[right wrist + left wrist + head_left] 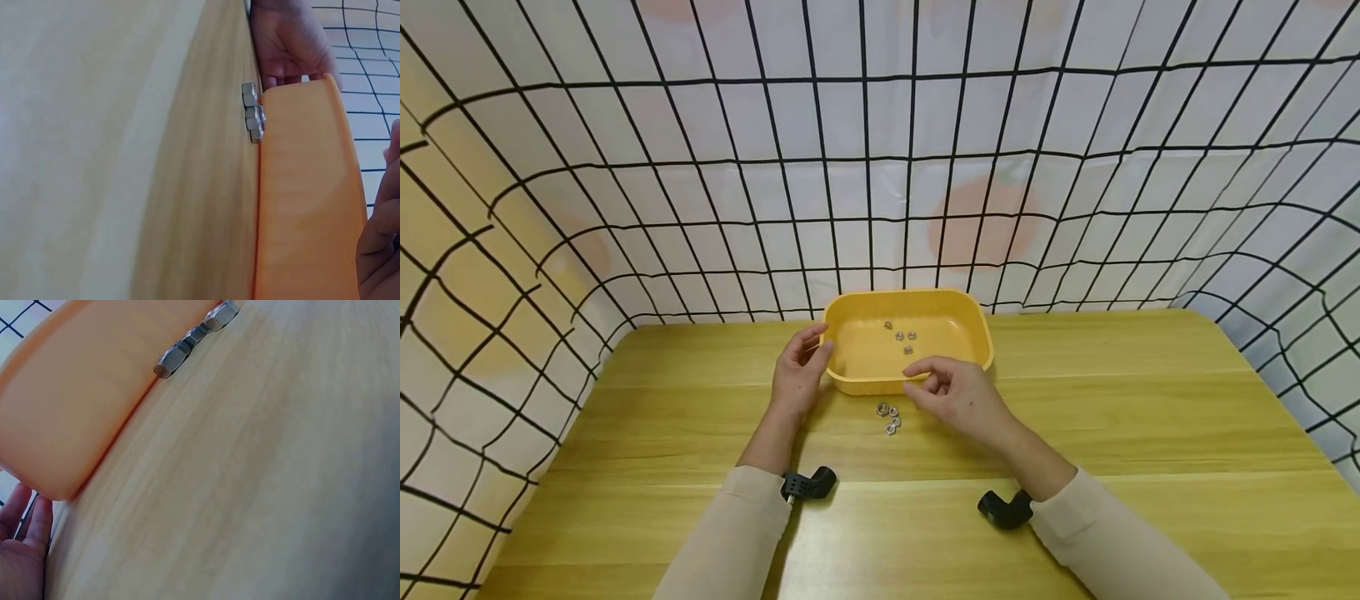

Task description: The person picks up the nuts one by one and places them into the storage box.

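Note:
A yellow plastic bin (910, 387) stands on the wooden table, with several small metal nuts (900, 336) spread on its floor. My left hand (796, 379) is at the bin's left end, its fingers and thumb against the outer wall. In the left wrist view, two extended fingers (39, 522) reach the bin's corner. My right hand (962, 400) hovers over the front rim, thumb and index fingertip apart, nothing visible between them. Several more hex nuts (882, 409) lie clustered on the table in front of the bin, left of the right hand.
A black wire grid (865, 158) rises behind the table and along both sides, with a pale printed sheet behind it. Black wrist cameras (1006, 509) jut inward from both forearms over the wooden table (1150, 417).

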`<action>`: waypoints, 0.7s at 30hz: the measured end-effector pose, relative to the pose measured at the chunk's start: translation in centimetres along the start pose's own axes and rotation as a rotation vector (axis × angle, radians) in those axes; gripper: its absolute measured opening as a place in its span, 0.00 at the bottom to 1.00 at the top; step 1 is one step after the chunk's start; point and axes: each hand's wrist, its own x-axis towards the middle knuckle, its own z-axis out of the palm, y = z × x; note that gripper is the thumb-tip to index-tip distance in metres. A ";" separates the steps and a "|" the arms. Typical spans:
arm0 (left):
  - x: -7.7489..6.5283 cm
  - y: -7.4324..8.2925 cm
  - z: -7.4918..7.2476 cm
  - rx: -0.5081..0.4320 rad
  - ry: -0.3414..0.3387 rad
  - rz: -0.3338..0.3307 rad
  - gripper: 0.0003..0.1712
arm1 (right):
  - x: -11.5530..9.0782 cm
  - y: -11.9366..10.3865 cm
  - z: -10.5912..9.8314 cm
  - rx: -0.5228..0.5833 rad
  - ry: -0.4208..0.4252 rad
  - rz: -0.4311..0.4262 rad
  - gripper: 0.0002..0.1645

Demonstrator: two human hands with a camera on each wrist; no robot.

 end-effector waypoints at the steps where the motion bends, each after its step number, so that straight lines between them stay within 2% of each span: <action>1: 0.0 0.0 0.0 -0.001 -0.002 -0.001 0.21 | -0.1 0.1 0.0 0.001 0.000 0.012 0.14; 10: 0.0 0.0 0.0 0.008 -0.012 -0.011 0.21 | -0.6 0.5 0.3 0.017 -0.026 0.066 0.12; 21: 0.1 0.1 -0.1 0.003 -0.013 -0.023 0.21 | -0.9 2.1 1.0 -0.020 -0.133 0.060 0.12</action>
